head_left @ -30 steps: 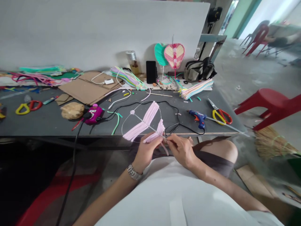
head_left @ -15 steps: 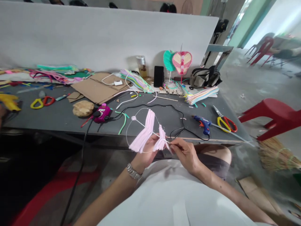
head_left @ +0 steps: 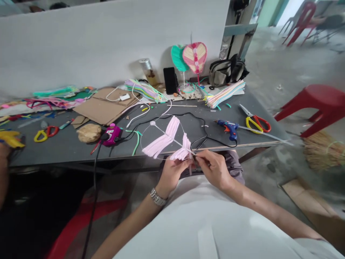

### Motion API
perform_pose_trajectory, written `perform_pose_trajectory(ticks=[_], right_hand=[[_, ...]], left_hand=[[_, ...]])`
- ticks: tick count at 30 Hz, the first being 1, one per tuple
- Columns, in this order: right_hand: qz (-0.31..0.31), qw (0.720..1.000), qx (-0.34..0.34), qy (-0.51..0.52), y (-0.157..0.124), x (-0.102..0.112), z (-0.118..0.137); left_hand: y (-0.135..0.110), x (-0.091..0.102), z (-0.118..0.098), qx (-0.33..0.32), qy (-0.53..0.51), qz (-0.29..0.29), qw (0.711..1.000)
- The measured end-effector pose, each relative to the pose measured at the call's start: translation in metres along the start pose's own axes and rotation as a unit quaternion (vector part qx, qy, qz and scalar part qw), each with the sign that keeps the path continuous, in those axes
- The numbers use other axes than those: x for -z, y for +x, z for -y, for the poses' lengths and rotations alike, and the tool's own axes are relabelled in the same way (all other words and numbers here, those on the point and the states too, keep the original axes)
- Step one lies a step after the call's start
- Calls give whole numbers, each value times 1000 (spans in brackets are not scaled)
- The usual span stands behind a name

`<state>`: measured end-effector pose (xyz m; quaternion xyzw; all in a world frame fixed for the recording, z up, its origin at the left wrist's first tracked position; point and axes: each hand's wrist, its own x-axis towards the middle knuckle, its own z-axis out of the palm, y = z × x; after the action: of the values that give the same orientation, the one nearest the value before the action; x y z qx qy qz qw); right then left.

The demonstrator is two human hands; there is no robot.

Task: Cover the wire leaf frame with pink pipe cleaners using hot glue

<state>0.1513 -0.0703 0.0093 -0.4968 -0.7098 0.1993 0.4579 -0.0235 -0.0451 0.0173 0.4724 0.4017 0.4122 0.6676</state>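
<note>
A wire-framed hand fan (head_left: 161, 142), partly covered with pale pink fuzzy strips in two V-shaped bands, is held just beyond the table's front edge. My left hand (head_left: 172, 175), with a metal watch at the wrist, pinches its lower rim below the smaller band. At the stick end, my right hand (head_left: 215, 168) has thumb and forefinger closed on the fan's thin stem. A loose pale strip dangles between the two hands. Beyond the right hand lies a blue hot glue gun (head_left: 229, 128) with a long clear glue stick in it.
Scissors (head_left: 254, 122) lie at the table's right end. A magenta device (head_left: 111, 135) with a black cord sits beside a stone-like lump (head_left: 89, 133). Pipe-cleaner bundles (head_left: 226, 94), a phone (head_left: 170, 81) and two finished fans (head_left: 195, 57) stand or lie behind. Another person's hand (head_left: 4, 147) is at far left.
My left hand has shifted from behind the fan to its lower rim. The fan's face has turned a little. My right hand keeps its pinch on the stem. The camera view has shifted.
</note>
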Motion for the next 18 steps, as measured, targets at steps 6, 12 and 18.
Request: perform_pose_trajectory(ticks=[6, 12, 18], right_hand=[[-30, 993, 86, -82, -2, 10, -3], [-26, 979, 144, -141, 1, 11, -7], [-7, 982, 132, -132, 2, 12, -10]], left_hand=[[-1, -7, -4, 21, 58, -25, 998], [0, -4, -10, 38, 90, -64, 993], [-5, -3, -11, 24, 52, -41, 998]])
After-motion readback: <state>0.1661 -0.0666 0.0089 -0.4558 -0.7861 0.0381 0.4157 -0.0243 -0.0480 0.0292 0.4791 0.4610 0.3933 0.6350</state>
